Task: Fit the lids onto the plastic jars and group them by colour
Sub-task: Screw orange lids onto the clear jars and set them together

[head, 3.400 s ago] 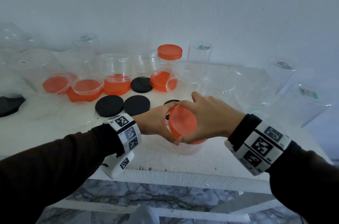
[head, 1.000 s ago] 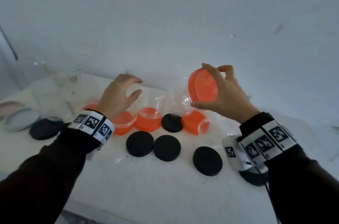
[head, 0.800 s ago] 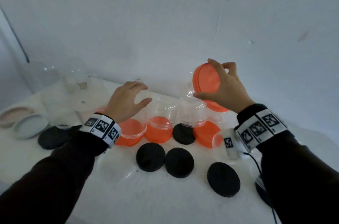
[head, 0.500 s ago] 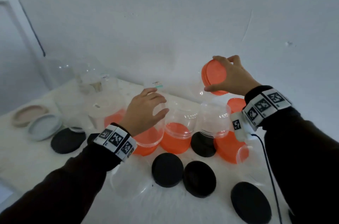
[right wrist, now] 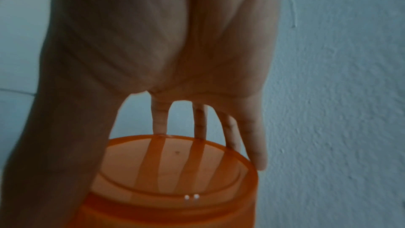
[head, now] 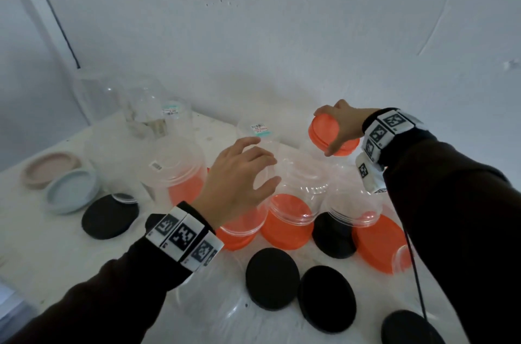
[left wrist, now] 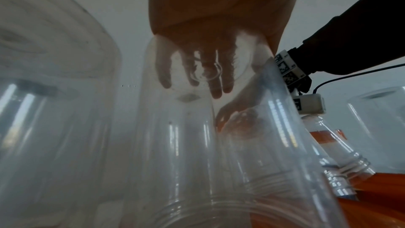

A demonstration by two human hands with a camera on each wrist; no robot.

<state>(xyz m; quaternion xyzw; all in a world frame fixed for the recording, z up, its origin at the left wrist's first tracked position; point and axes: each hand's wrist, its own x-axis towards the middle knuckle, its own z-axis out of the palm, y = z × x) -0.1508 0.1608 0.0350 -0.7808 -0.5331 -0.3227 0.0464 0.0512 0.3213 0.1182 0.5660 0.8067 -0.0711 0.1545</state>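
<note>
Head view gives me my right hand (head: 342, 125) curled round the round orange plastic lid (head: 324, 130) of a clear plastic jar, thumb on the near edge and fingers over the far edge, raised at the back right of the white tabletop (head: 42, 253) near the wall. On the right wrist view I see my fingers (right wrist: 158, 119) through that translucent lid (right wrist: 173, 171), pressed on its top.

My left hand (head: 239, 183) is spread, fingers relaxed and apart, over an upturned clear jar (head: 245, 219) that stands mouth-down on an orange lid (head: 234, 239). Whether the palm touches the jar I cannot tell from the head view; on the left wrist view the fingers (left wrist: 215, 82) show through the jar's clear base.

Beside it stand two more upturned jars on orange lids (head: 287, 228), and another orange lid (head: 380, 245) lies at the right. Flat black round lids (head: 272, 274) lie in front, one (head: 110, 216) at the left. A pale blue dish (head: 72, 193) and a pink dish (head: 49, 167) sit at far left.
</note>
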